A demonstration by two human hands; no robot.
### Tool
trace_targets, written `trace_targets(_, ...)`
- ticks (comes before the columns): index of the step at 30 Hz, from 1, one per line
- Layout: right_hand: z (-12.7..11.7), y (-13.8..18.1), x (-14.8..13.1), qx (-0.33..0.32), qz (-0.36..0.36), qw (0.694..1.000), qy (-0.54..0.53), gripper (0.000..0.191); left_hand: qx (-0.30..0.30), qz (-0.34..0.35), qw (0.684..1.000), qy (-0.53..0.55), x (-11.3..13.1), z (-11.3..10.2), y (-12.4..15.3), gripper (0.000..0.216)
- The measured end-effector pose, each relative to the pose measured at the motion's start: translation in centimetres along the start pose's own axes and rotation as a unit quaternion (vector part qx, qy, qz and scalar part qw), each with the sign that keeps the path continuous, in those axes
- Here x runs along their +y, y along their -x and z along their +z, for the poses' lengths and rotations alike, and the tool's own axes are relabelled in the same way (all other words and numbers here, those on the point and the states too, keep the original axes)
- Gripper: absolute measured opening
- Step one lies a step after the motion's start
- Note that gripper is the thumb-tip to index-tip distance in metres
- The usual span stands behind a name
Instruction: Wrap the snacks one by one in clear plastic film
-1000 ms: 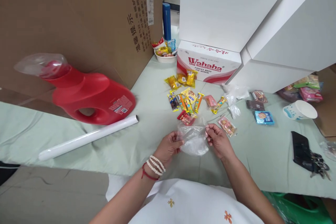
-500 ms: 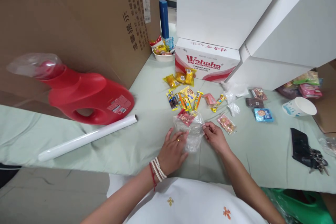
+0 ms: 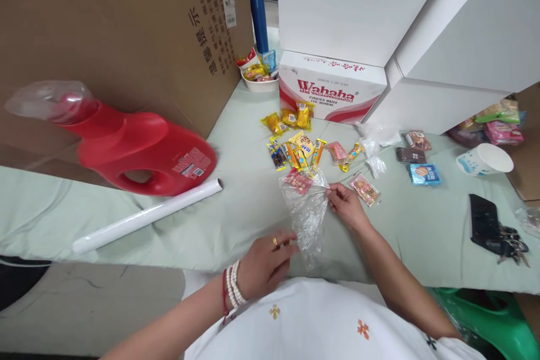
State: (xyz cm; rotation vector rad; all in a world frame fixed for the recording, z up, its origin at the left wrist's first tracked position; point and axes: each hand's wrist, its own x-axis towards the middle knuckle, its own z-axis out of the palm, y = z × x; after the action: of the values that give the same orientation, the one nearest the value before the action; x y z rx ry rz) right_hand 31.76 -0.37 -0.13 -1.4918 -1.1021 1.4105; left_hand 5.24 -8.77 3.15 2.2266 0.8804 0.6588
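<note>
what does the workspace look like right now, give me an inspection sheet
surface: pale green cloth, wrinkled
job's things: clear plastic bag, stretched between both hands
clutter: snack packets, red detergent jug, white roll, paper cup, black phone with keys
grippers: left hand fingers at the bag's lower end; right hand pinches its top edge
cables: nothing seen
surroundings: cardboard box, Wahaha carton, white boxes
</note>
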Motion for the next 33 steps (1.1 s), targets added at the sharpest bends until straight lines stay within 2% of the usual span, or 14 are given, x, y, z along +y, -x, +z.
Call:
trace_targets(2,0.1,0.0,0.0,0.002,-0.003,1.000,0.001,0.038,0.068,-0.149,0.983,0.080,0.2,0.7,-1.7,0.024)
trace_targets(4,0.2,0.0,0.1,0.005,-0.004,1.000,0.003,0.040,0.124,-0.279,0.941,0.144,0.3,1.9,-3.6,0.019)
trace_targets(6,0.2,-0.1,0.3,0.007,-0.004,1.000,0.006,0.042,0.145,-0.350,0.911,0.165,0.3,3.3,-5.4,0.033)
trace_targets(8,0.0,-0.3,0.4,0.006,-0.005,1.000,0.015,0.042,0.127,-0.364,0.911,0.148,0.3,4.6,-6.5,0.044)
trace_targets(12,-0.8,0.9,-0.1,0.029,-0.027,0.997,0.061,0.043,0.052,-0.363,0.923,0.118,0.3,6.1,-7.1,0.009)
trace_targets(13,-1.0,1.6,-0.2,0.055,-0.045,0.993,0.089,0.046,0.046,-0.365,0.922,0.119,0.4,6.2,-7.1,0.011)
trace_targets(16,-1.2,4.4,-0.3,0.097,-0.072,0.977,0.177,0.063,0.066,-0.332,0.930,0.143,0.6,6.5,-7.2,0.014)
trace_targets(19,-0.8,6.4,0.3,0.040,-0.011,0.985,0.166,0.072,0.115,-0.268,0.924,0.246,0.8,6.0,-7.3,0.017)
trace_targets(21,-0.7,6.7,0.7,0.022,0.031,0.993,0.109,0.057,0.145,-0.266,0.881,0.365,0.7,5.2,-6.8,0.023)
trace_targets(23,-1.1,6.5,1.1,0.028,0.051,0.997,0.054,0.041,0.177,-0.290,0.814,0.472,0.2,3.9,-5.5,0.029)
trace_targets(26,-2.4,6.2,1.5,0.037,0.060,0.997,0.038,0.034,0.230,-0.346,0.744,0.523,-1.3,1.5,-2.1,0.038)
trace_targets(29,-3.9,6.5,1.7,0.016,0.058,0.994,0.091,0.034,0.236,-0.405,0.759,0.452,-2.9,-0.3,1.8,0.040)
trace_targets(31,-4.5,6.8,1.4,-0.020,0.018,0.985,0.170,0.040,0.233,-0.413,0.799,0.370,-3.3,-0.7,3.7,0.035)
trace_targets(33,-4.3,7.0,0.8,-0.055,-0.061,0.956,0.280,0.060,0.240,-0.381,0.860,0.239,-2.9,-0.7,4.4,0.039)
